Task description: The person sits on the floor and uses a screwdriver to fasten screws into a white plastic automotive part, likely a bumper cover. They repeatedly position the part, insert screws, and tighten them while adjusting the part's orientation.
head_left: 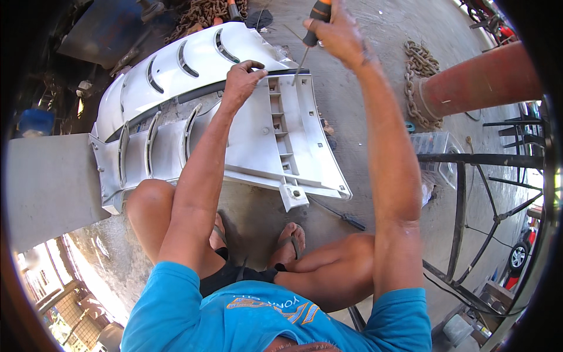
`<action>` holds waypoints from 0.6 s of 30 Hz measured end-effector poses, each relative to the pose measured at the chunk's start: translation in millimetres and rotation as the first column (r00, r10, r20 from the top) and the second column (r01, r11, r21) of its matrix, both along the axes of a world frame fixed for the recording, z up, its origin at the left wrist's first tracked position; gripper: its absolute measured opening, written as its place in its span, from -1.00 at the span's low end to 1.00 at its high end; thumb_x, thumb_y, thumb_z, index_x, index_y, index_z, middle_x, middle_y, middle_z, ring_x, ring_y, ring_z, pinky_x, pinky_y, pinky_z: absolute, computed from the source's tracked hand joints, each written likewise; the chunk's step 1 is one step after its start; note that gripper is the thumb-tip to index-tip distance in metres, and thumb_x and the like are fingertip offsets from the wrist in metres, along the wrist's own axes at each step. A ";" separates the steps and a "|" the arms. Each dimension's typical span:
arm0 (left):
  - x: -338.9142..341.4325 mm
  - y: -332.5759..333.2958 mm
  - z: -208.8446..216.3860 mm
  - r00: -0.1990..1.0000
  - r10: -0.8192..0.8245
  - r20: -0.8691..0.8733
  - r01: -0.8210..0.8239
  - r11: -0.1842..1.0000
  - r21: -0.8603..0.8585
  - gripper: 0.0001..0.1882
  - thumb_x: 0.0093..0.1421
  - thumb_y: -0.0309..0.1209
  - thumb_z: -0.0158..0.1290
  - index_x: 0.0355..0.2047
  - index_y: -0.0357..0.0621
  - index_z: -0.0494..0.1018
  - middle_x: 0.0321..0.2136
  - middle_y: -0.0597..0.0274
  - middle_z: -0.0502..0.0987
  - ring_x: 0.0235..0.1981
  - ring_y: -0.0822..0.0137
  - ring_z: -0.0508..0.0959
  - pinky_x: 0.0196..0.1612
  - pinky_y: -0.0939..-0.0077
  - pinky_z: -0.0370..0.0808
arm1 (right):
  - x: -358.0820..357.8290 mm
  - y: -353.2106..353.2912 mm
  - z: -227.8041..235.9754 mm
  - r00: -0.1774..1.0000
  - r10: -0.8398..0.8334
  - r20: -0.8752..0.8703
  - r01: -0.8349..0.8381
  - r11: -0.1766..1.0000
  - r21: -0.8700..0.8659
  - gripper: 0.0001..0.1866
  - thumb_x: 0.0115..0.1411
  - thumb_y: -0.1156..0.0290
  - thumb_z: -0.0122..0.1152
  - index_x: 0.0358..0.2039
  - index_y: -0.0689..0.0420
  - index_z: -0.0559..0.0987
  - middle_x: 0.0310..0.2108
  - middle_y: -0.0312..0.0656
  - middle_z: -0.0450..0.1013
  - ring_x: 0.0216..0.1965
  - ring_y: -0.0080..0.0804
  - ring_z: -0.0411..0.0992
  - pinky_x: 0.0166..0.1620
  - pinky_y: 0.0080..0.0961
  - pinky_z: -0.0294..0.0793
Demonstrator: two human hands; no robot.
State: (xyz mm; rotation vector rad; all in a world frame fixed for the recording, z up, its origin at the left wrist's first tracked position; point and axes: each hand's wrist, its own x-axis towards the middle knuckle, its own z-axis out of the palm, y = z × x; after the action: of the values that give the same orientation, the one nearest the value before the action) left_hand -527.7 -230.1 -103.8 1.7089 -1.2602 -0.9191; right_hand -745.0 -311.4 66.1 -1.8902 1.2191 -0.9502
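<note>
My right hand (340, 38) is closed around a screwdriver (318, 22) with an orange-and-black handle. Its thin shaft slants down to the upper edge of a white slotted panel (249, 132), close to the corner; whether the tip touches cannot be made out. Beside it, a narrow black strip (288, 72) runs along that edge. My left hand (241, 82) has its fingers pinched at the strip's left end. The panel lies in front of my knees, showing a ribbed channel and several curved slots. Behind it rests a second glossy white slotted panel (170, 70).
A grey board (50, 188) lies at the left. A red post (481, 85) with a rusty chain (419, 61) stands right, above a clear plastic box (434, 146) and a black metal frame (460, 220). A black corded tool (353, 222) lies near my feet. More chain (202, 14) is piled at the back.
</note>
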 end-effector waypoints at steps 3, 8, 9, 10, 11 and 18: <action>2.1 -4.5 -5.1 0.993 -0.086 0.086 0.082 0.996 0.041 -0.65 0.14 -0.30 0.30 -0.08 -0.18 0.70 -0.40 0.18 0.68 -0.42 0.39 0.59 -0.23 0.53 0.52 | 12.3 7.1 -33.2 0.998 -0.028 -0.064 0.027 0.999 -0.019 -0.33 0.18 0.34 0.35 0.28 0.10 0.33 -0.34 -0.05 0.52 -0.32 -0.20 0.59 -0.23 -0.23 0.57; 6.4 -7.3 -20.6 0.968 -0.209 0.136 0.211 0.977 -0.002 -0.64 0.15 -0.27 0.32 -0.06 -0.11 0.71 -0.26 0.08 0.70 -0.21 0.23 0.66 -0.02 0.40 0.56 | 22.0 -0.7 -81.7 0.988 -0.096 -0.124 0.075 0.984 -0.160 -0.33 0.25 0.17 0.39 0.29 0.06 0.34 -0.22 0.04 0.59 -0.16 -0.15 0.64 -0.06 -0.20 0.59; 5.8 -6.5 -21.9 0.968 -0.225 0.110 0.227 0.974 -0.006 -0.64 0.16 -0.27 0.32 -0.06 -0.10 0.71 -0.24 0.08 0.70 -0.20 0.23 0.66 -0.01 0.39 0.55 | 24.4 -3.0 -84.1 0.985 -0.104 -0.136 0.082 0.983 -0.162 -0.33 0.24 0.16 0.40 0.28 0.05 0.35 -0.21 0.05 0.59 -0.15 -0.13 0.64 -0.05 -0.19 0.59; 7.0 -7.6 -22.0 0.957 -0.279 0.079 0.276 0.960 0.048 -0.67 0.20 -0.28 0.31 -0.06 -0.12 0.71 -0.20 0.09 0.69 -0.17 0.24 0.64 -0.01 0.38 0.54 | 27.0 -5.9 -86.0 0.983 -0.113 -0.148 0.088 0.982 -0.165 -0.32 0.23 0.16 0.41 0.28 0.05 0.36 -0.20 0.05 0.59 -0.14 -0.11 0.64 -0.03 -0.19 0.59; 4.8 -7.7 -20.8 0.957 -0.283 0.065 0.280 0.959 0.054 -0.68 0.21 -0.28 0.30 -0.06 -0.12 0.71 -0.20 0.10 0.68 -0.18 0.25 0.63 -0.01 0.38 0.53 | 27.7 -8.6 -88.5 0.979 -0.123 -0.163 0.096 0.981 -0.166 -0.32 0.22 0.15 0.42 0.28 0.04 0.36 -0.19 0.06 0.60 -0.13 -0.09 0.64 -0.02 -0.18 0.58; -3.0 -4.8 -25.3 0.961 -0.255 0.105 0.254 0.967 0.024 -0.70 0.23 -0.28 0.31 -0.08 -0.13 0.72 -0.28 0.15 0.66 -0.25 0.24 0.60 -0.07 0.38 0.51 | 38.9 -15.0 -99.7 0.988 -0.094 -0.123 0.073 0.984 -0.165 -0.30 0.17 0.15 0.46 0.26 0.04 0.40 -0.16 0.04 0.62 -0.10 -0.03 0.63 0.02 -0.15 0.57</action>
State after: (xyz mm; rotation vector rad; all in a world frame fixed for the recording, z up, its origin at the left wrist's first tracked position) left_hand -530.7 -234.9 -129.1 1.6475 -1.5774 -0.9928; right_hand -706.1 -326.4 -33.7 -2.0690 1.3423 -1.0089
